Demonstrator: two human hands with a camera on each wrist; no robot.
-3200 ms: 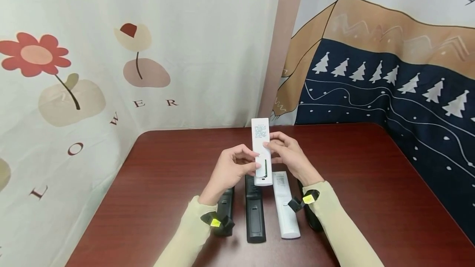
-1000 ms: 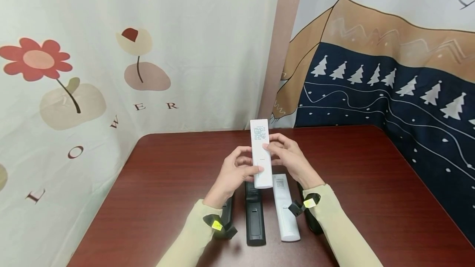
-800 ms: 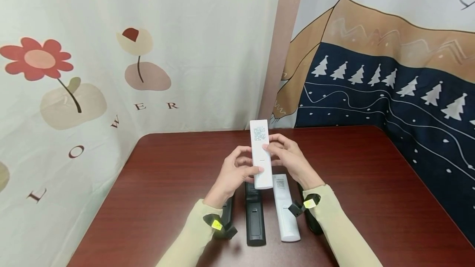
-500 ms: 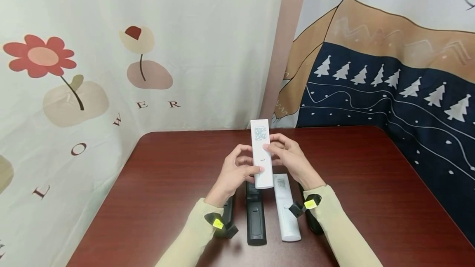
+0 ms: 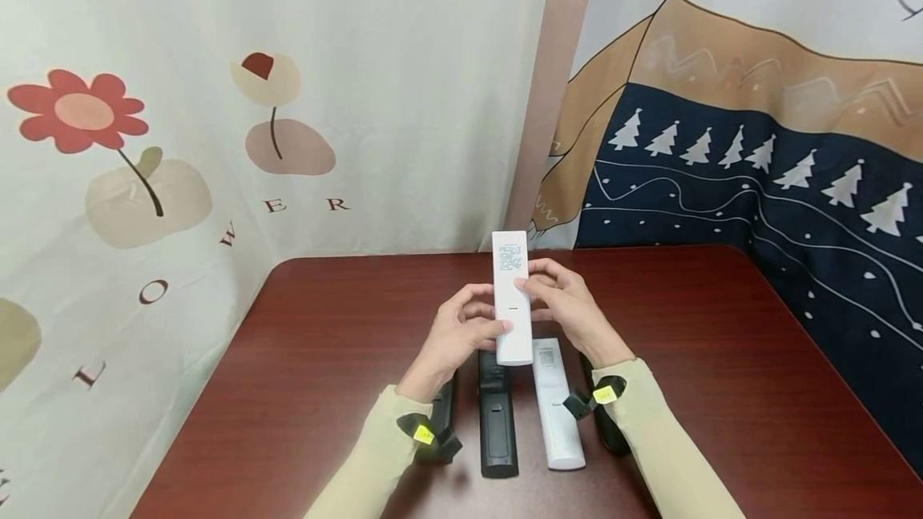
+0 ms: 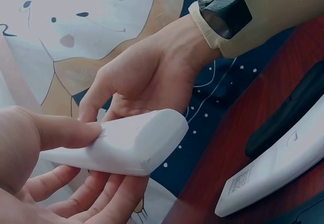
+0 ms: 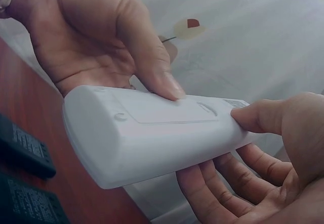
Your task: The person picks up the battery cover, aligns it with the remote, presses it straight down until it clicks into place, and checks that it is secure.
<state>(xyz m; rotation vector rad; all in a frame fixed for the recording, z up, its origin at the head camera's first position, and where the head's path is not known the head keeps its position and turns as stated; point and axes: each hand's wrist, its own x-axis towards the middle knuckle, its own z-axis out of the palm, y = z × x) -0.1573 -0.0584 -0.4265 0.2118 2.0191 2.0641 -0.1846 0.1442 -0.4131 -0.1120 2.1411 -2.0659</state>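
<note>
A white remote control (image 5: 510, 296) is held up above the table, its back with the printed code facing the head camera. My left hand (image 5: 456, 336) grips its lower part, thumb on the back and fingers beneath. Higher up, my right hand (image 5: 570, 307) pinches its right edge between thumb and fingers. In the right wrist view the battery cover (image 7: 157, 110) lies fitted in the back, with the left thumb pressing on it. The left wrist view shows the remote's rounded end, both hands around it. Its button side is hidden.
Below the hands lie a black remote (image 5: 497, 435), a second white remote (image 5: 561, 431), a black remote (image 5: 444, 407) partly behind the left wrist and a dark object (image 5: 611, 432) partly behind the right wrist. The red-brown table (image 5: 346, 303) meets printed curtains (image 5: 404, 102) behind.
In the oldest frame the battery slot stood uncovered; from a second ago onward the cover is on. Since then the remote has shifted slightly to the right, with both hands keeping their hold.
</note>
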